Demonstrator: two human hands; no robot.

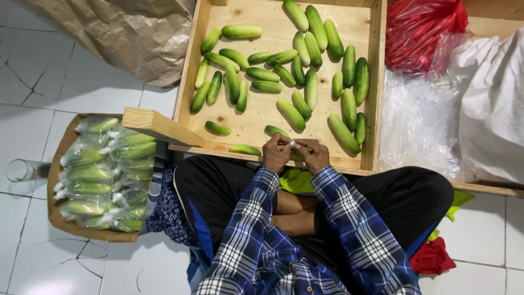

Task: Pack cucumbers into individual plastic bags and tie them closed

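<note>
White floor tiles [33, 109] with dark grout lines lie under everything, and the person sits cross-legged on them in a blue plaid shirt and black trousers, facing a shallow wooden tray [376, 82].

At the tray's near edge the two hands meet. The left hand [277, 153] and the right hand [312, 154] are both pinched around a small clear scrap of plastic [293, 144] held between the fingertips; it is too small to tell whether it is a bag, a strip or a tie. Both hands are closed on it, knuckles turned up, hovering just over the tray's front rail.

Just beside the hands, loose cucumbers [273, 74] lie scattered on the tray's plywood bottom. One short cucumber [276, 130] lies right at the left hand's fingers, another [244, 149] rests against the front rail near the left wrist, and a long one [344, 133] lies slanted near the right hand.

To the person's left, a brown cardboard tray [54, 213] on the floor holds bagged cucumbers [103, 175], packed in clear plastic and stacked in rows. A wooden handle [158, 125] sticks out from the tray's corner above them, and a clear glass [24, 170] lies on its side by the cardboard.

To the right, a heap of clear plastic bags [417, 120] sits beside a white sack [491, 104], with a red plastic bag [420, 33] behind them. A brown paper sack [125, 33] slumps at the top left. Red cloth [432, 257] lies by the right knee.
</note>
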